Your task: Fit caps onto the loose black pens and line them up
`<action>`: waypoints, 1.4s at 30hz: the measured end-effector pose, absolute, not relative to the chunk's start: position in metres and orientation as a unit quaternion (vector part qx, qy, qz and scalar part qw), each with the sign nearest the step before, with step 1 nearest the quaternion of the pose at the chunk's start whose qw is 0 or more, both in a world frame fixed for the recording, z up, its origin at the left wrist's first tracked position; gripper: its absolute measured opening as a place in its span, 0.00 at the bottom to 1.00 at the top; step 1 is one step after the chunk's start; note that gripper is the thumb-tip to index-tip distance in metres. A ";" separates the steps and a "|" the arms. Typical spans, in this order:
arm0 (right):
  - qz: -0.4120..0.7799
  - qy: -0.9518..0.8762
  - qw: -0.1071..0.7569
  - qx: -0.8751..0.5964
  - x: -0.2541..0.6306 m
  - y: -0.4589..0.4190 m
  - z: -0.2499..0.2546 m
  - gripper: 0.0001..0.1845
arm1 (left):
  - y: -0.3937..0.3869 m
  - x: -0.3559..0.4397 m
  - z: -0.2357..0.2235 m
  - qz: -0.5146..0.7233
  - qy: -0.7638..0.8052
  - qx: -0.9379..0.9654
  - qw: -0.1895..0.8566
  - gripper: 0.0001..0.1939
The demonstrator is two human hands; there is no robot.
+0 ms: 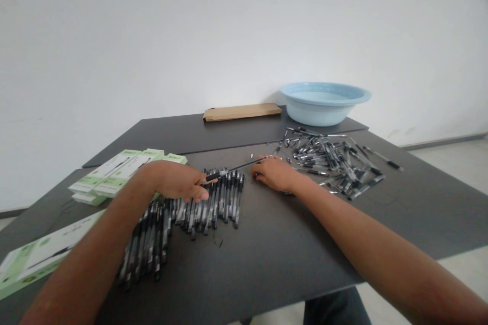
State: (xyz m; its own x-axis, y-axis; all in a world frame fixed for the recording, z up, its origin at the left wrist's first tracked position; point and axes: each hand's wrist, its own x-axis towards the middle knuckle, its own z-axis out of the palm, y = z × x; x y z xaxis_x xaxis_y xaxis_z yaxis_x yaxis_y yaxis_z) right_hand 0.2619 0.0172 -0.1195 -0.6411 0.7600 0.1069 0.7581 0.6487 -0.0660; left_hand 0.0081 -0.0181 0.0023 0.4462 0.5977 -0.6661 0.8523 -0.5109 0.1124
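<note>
My left hand (179,181) is closed on the capped end of a black pen (236,167) that slants up to the right. It hovers over a row of black pens (213,200) lying side by side on the dark table (290,244). My right hand (275,173) rests on the table with fingers curled, at the pen's other end; whether it grips the tip is unclear. A loose heap of pens (331,162) lies just right of that hand.
Green-and-white pen boxes (114,172) are stacked at the left, and another box (41,259) lies at the near left edge. A light blue basin (324,101) and a flat brown cardboard piece (242,111) sit at the back by the white wall.
</note>
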 end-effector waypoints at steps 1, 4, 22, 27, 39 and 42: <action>0.008 -0.907 0.063 -0.416 0.262 0.018 -0.119 0.10 | -0.018 0.009 0.002 -0.287 0.439 0.822 0.223 0.18; 0.019 -0.913 0.062 -0.403 0.264 0.019 -0.118 0.09 | -0.019 0.010 0.002 -0.287 0.432 0.824 0.228 0.17; -0.011 -0.919 0.064 -0.389 0.262 0.014 -0.112 0.09 | -0.016 0.011 -0.006 -0.293 0.424 0.819 0.253 0.17; -0.015 -0.916 0.050 -0.397 0.258 0.011 -0.111 0.09 | -0.016 0.012 -0.006 -0.297 0.419 0.820 0.254 0.17; -0.007 -0.874 0.093 -0.476 0.259 0.009 -0.116 0.12 | -0.014 0.011 -0.009 -0.296 0.437 0.806 0.269 0.17; 0.015 -0.868 0.113 -0.483 0.263 0.010 -0.117 0.11 | -0.014 0.011 -0.009 -0.292 0.444 0.801 0.275 0.17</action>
